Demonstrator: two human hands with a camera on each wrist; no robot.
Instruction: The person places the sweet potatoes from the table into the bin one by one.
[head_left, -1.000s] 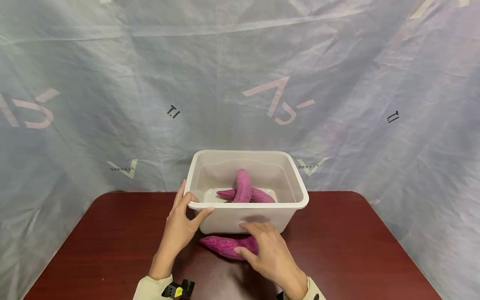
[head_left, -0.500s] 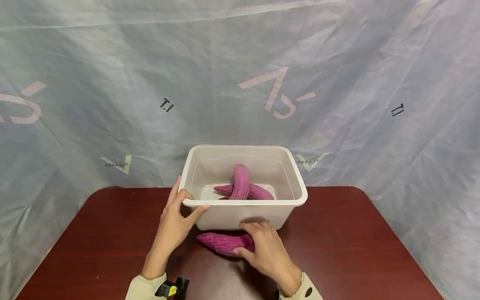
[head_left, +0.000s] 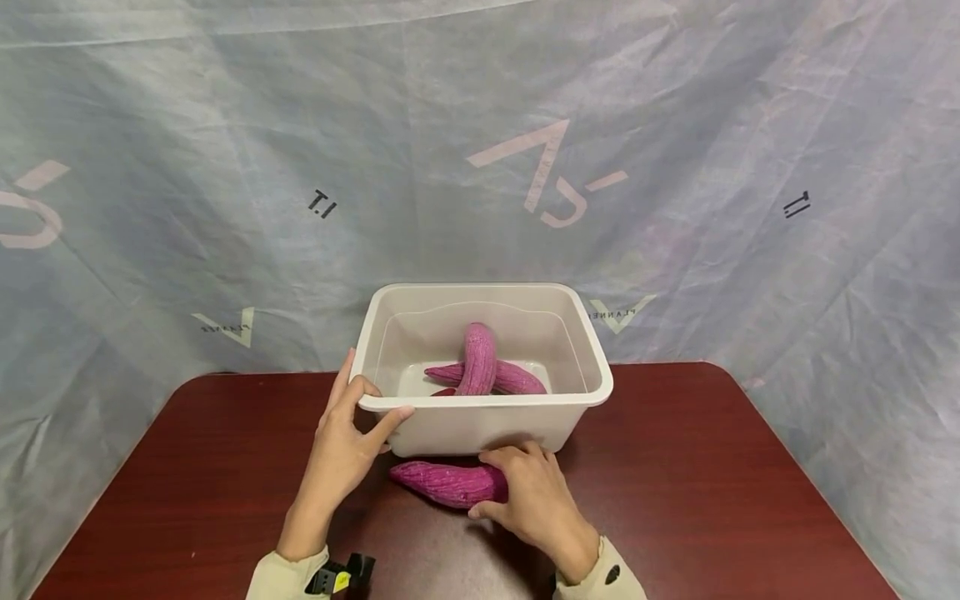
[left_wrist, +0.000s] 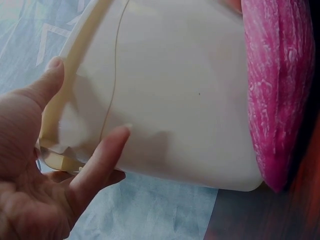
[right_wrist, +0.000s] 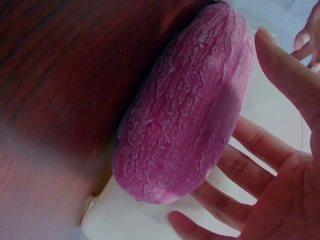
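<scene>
In the head view my left hand grips the near left corner of a white plastic tub, index finger over the rim and thumb on the front wall. A purple sweet potato lies on the table along the tub's front. My right hand is round its right end, fingers behind and thumb in front. From the right wrist, those fingers look extended behind the sweet potato, with the thumb held apart from it. Inside the tub, one purple sweet potato lies across another.
Beside the crossed pair, a dark red piece shows partly above the tub's front rim. The tub stands near the back of a dark red wooden table. Behind it hangs a grey printed sheet, which also closes off both sides.
The whole head view has shifted, so tub and table appear higher and slightly left. My right thumb has moved down to the near edge of the sweet potato. The left hand keeps its grip.
</scene>
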